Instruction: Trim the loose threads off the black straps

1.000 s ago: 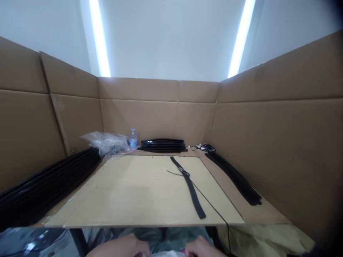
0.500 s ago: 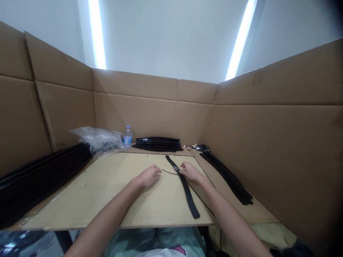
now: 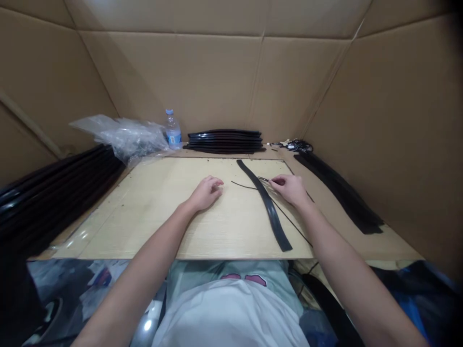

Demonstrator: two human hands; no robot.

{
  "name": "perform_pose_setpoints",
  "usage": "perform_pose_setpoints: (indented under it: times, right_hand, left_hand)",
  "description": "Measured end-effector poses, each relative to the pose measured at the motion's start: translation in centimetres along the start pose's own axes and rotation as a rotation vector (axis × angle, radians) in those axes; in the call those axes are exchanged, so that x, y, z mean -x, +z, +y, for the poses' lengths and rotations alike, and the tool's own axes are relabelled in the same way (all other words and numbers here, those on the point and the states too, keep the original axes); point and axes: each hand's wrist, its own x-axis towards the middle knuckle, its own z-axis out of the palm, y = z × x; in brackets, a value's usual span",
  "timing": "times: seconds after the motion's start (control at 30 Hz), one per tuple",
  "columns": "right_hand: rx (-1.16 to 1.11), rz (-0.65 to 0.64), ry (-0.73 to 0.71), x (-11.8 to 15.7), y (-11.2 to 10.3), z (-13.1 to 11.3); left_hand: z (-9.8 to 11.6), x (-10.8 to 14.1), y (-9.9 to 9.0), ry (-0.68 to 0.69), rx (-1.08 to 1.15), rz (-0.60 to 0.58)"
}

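A flat black rubber strip (image 3: 269, 202) lies lengthwise on the pale board (image 3: 152, 212), slightly curved. Passing by the strip is a thin black cord (image 3: 243, 185); one end points left, and a dark line like it runs down to the board's front edge. My right hand (image 3: 291, 189), just right of the strip, is closed on a small metal tool (image 3: 263, 179) with thin pointed tips. Fingers hide most of that tool, so its exact kind is unclear. My left hand (image 3: 207, 193) rests on the board left of the cord, fingers loosely curved and holding nothing.
Dark strips are stacked at left (image 3: 61, 193), and a bundle (image 3: 224, 140) lies at the back. More black strips (image 3: 340, 193) lie at right. A plastic bag (image 3: 126, 140), a water bottle (image 3: 173, 131) and a dark tangle (image 3: 298, 145) line the back. Cardboard walls (image 3: 217, 72) surround the table.
The view has tipped downward. My right hand has drawn off the strip to its right side, carrying the metal tool. My left hand stays near the cord's end.
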Motion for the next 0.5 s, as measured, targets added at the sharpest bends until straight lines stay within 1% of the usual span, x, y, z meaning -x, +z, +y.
perform_pose_setpoints:
  times: [0.07, 0.13, 0.27, 0.33, 0.4, 0.5]
  right_hand:
    - [0.052, 0.042, 0.013, 0.0, -0.5, 0.5]
    - [0.106, 0.051, 0.049, -0.1, -0.7, 1.1]
    - [0.194, -0.023, 0.104, -0.1, -0.6, 2.2]
    - [0.223, -0.056, 0.09, 0.1, -0.5, 2.4]
    - [0.241, -0.058, 0.059, 0.3, -0.4, 2.2]
    - [0.26, -0.037, -0.016, 0.5, -0.6, 1.0]
  left_hand:
    - [0.4, 0.0, 0.0, 0.007, -0.03, -0.017]
    - [0.6, 0.0, 0.0, 0.025, -0.067, -0.036]
    - [0.7, 0.3, -0.1, 0.041, -0.082, -0.044]
    - [0.8, 0.7, -0.1, 0.029, -0.059, -0.034]
    - [1.2, 1.2, 0.1, 0.02, -0.041, -0.026]
    - [2.2, 1.4, 0.8, -0.029, -0.05, -0.013]
